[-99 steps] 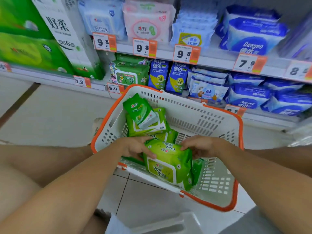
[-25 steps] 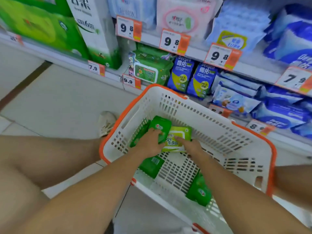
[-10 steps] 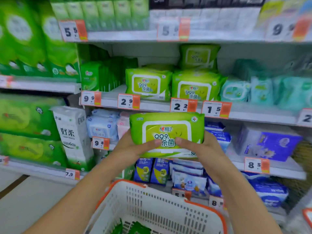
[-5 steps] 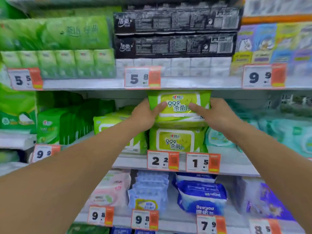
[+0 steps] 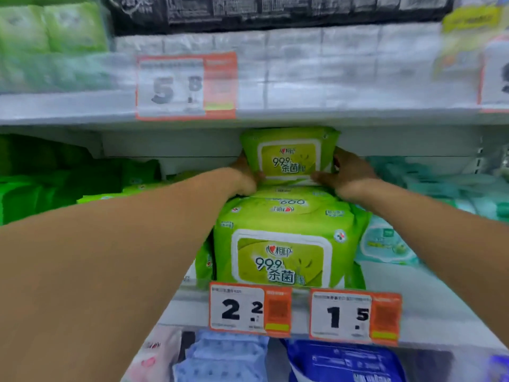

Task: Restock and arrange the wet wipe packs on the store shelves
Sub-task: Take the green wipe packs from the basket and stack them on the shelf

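Gripping the top wipe pack (image 5: pixel 289 158) between left hand (image 5: pixel 245 179) and right hand (image 5: pixel 348 175), now deeper on the stack.

Lime-green wet wipe packs (image 5: pixel 283 244) with white-bordered yellow-green labels and dark lettering sit above white-and-orange price tags (image 5: pixel 249 310) with black numerals — darker green packs (image 5: pixel 55 188) left, pale teal packs (image 5: pixel 385 244) right — on a grey-white shelf (image 5: pixel 413 299).

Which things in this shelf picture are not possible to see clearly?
- Head view: back of the held wet wipe pack, hidden by its own front.
- Left hand fingers, behind that pack.
- Small print on the 2.2 price tag, blurred.
- Black packs on the top shelf, cut by the upper edge.
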Available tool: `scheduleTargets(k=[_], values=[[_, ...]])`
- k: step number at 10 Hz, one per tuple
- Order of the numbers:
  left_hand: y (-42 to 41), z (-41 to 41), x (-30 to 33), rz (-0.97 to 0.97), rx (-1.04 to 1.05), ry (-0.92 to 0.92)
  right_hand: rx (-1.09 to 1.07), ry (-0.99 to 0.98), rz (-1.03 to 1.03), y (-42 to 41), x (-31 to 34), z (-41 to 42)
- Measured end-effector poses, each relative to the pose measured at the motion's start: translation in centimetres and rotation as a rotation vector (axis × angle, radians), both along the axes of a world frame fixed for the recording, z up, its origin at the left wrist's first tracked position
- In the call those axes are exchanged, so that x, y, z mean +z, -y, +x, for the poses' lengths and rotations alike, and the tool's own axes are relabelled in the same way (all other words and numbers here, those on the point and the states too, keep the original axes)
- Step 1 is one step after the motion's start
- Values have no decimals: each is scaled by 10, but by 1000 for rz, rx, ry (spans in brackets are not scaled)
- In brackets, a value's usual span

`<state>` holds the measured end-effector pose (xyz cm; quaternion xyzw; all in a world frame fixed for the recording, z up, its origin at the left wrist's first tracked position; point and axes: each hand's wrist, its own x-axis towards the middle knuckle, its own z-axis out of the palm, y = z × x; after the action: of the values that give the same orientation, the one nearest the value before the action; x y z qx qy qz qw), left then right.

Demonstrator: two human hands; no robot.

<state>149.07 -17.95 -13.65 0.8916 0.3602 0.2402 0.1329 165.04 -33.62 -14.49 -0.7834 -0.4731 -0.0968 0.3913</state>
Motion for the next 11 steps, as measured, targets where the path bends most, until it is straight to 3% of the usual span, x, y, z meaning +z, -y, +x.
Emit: scheduleTargets(k=[2, 4, 5, 7, 8, 9, 10, 11], values=[[9, -6, 2, -23, -20, 76, -41, -28, -75, 4, 6, -7], [52, -55, 19, 102, 62, -89, -43, -249, -6, 26, 13, -45], [71, -85, 9, 100, 8, -121, -78, -328, 47, 37, 14, -59], [96, -142, -15, 155, -113, 146, -119, -312, 119, 74, 9, -98], [142, -194, -67, 345, -270, 535, -213, 2, 405, 134, -31, -154], [198, -253, -210, 77, -243, 448, -98, 11, 641, 178, -156, -264], [233, -311, -344, -292, -153, -165, 191, -264, -89, 184, -298, -323], [280, -407, -460, -712, -65, -599, 402, -526, -1219, 233, -450, -361]])
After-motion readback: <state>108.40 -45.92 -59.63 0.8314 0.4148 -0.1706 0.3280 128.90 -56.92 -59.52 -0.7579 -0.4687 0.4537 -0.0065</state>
